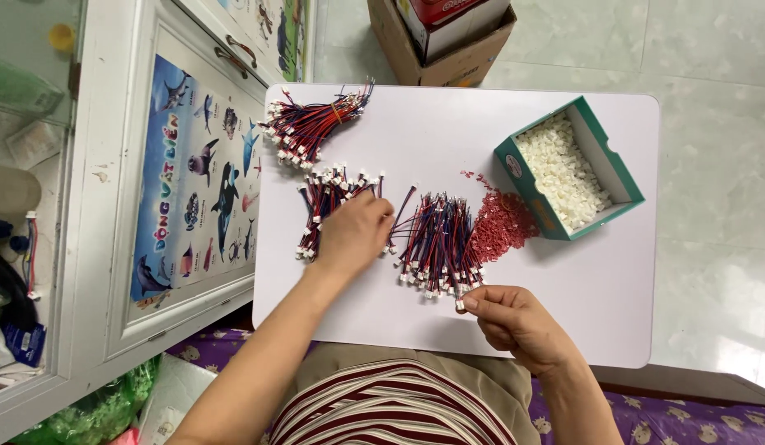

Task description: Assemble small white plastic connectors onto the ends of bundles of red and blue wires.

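My right hand [518,325] pinches the white-plug end of one thin red-and-blue wire lead [462,302] between thumb and forefinger, the other fingers curled in, at the near edge of the loose middle pile of red-and-blue leads [438,243]. My left hand [352,232] lies palm down, fingers bent, on the left heap of similar leads with white connectors [325,202]; whether it grips any of them I cannot tell, since the fingertips are hidden.

Both heaps rest on a white rectangular tabletop with rounded corners [596,288]. Just right of the middle pile, touching it, lies a spread of small red plastic pieces [502,224]. Beside that stands an open green cardboard box filled with small white plastic housings [568,169], set at an angle. At the far left corner of the top sits a tied bundle of red-and-blue leads [312,124].

Beyond the table: a brown cardboard carton [440,37] on pale floor tiles. To the left, a white cabinet door bearing a sea-animal poster [201,177].
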